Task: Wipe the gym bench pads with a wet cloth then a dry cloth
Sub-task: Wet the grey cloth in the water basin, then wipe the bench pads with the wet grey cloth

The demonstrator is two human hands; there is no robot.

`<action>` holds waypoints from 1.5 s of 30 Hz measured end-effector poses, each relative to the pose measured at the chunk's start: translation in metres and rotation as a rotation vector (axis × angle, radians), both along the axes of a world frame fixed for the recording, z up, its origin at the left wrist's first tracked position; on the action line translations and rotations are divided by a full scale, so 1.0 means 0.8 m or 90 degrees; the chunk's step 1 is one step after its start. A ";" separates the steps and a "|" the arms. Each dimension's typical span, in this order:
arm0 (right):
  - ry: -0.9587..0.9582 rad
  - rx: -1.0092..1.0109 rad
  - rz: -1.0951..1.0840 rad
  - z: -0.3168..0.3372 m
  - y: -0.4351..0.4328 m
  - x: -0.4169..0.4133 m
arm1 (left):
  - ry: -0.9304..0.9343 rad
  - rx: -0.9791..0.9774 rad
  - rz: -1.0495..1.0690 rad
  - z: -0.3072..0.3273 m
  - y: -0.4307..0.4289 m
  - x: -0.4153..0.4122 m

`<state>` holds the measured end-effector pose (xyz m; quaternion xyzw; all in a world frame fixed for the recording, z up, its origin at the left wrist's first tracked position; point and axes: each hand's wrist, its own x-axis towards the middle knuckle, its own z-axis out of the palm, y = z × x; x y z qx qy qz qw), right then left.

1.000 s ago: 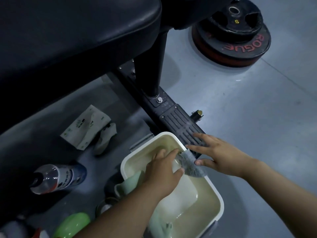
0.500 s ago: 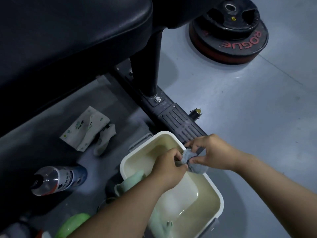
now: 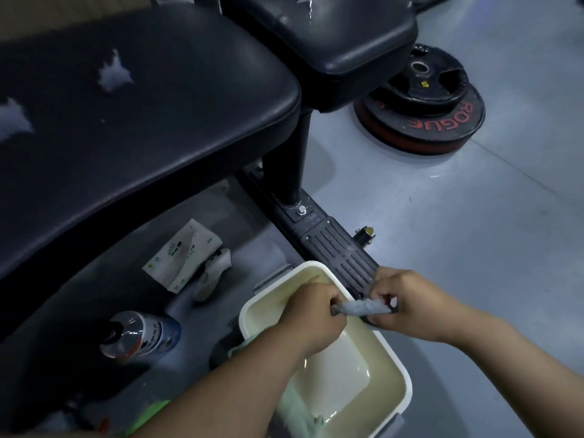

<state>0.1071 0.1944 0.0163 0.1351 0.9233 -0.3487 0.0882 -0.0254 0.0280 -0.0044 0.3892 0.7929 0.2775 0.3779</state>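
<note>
A small grey cloth [image 3: 363,308] is rolled tight between my two hands, over the far rim of a white basin [image 3: 401,368] that holds water. My left hand [image 3: 313,314] grips its left end and my right hand [image 3: 407,305] grips its right end. A pale green cloth [image 3: 297,409] hangs over the basin's near left side. The long black bench pad [image 3: 132,131] fills the upper left and shows torn white patches. A second, smaller black pad [image 3: 335,36] sits behind it at top centre.
The bench's black foot bar [image 3: 335,248] runs along the floor just beyond the basin. Stacked weight plates [image 3: 423,102] lie at the upper right. Under the bench are a tissue pack [image 3: 183,254], a spray can [image 3: 139,335] and a green object [image 3: 148,412].
Both hands closed on the grey cloth and pulled it into a tight roll between them. The view has tilted up, so more of the bench pads shows.
</note>
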 end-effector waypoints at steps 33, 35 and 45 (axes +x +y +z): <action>0.398 -0.245 -0.187 0.388 -0.091 -0.201 | 0.037 0.298 0.174 0.429 -0.076 -0.294; 0.337 -0.308 -0.258 0.375 -0.082 -0.224 | 0.142 0.272 0.221 0.414 -0.041 -0.315; 0.153 0.059 -0.376 0.310 -0.069 -0.252 | 0.397 0.145 0.156 0.341 0.027 -0.334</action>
